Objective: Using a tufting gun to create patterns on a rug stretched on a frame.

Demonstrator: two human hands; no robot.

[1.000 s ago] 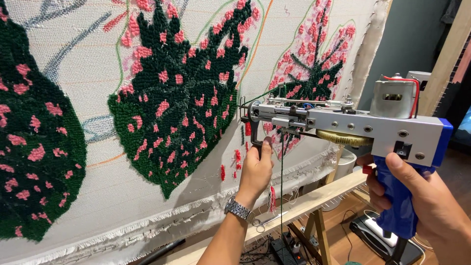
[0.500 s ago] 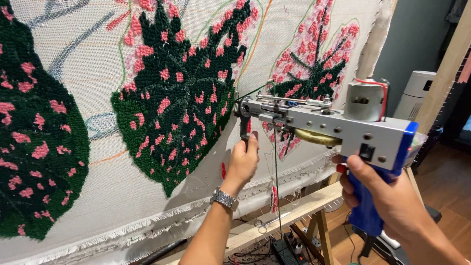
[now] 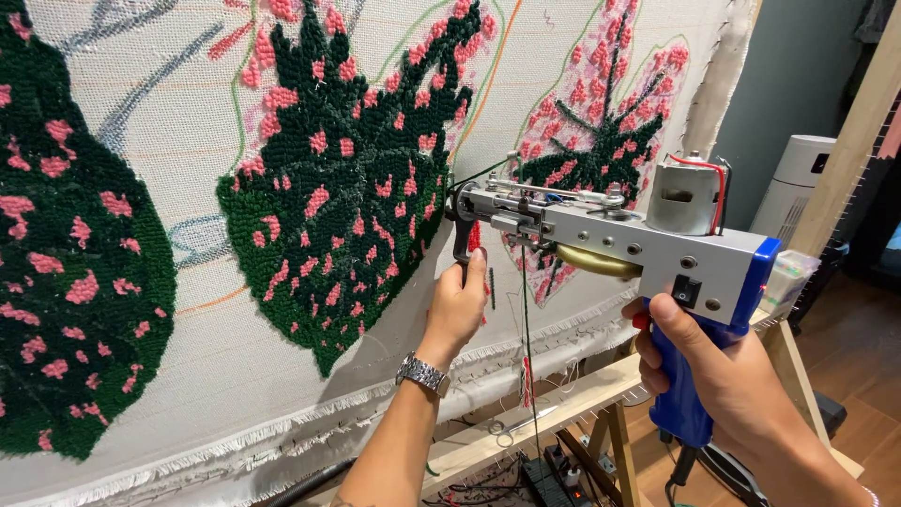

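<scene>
the tufting gun (image 3: 610, 230) points at the cloth (image 3: 282, 188). the right hand (image 3: 723, 371) is clenched on its blue handle, the left hand (image 3: 457, 305) on the front handle. it looks heavy and hard, so two hands seem best.

Grey-blue tufting gun (image 3: 648, 235), nose vs. cloth (image 3: 188, 169)

Wooden frame (image 3: 601, 390) carrying stretched tufting cloth (image 3: 188, 122), green-and-pink tufted leaves on it; scissors (image 3: 511, 427) on its lower beam
</scene>
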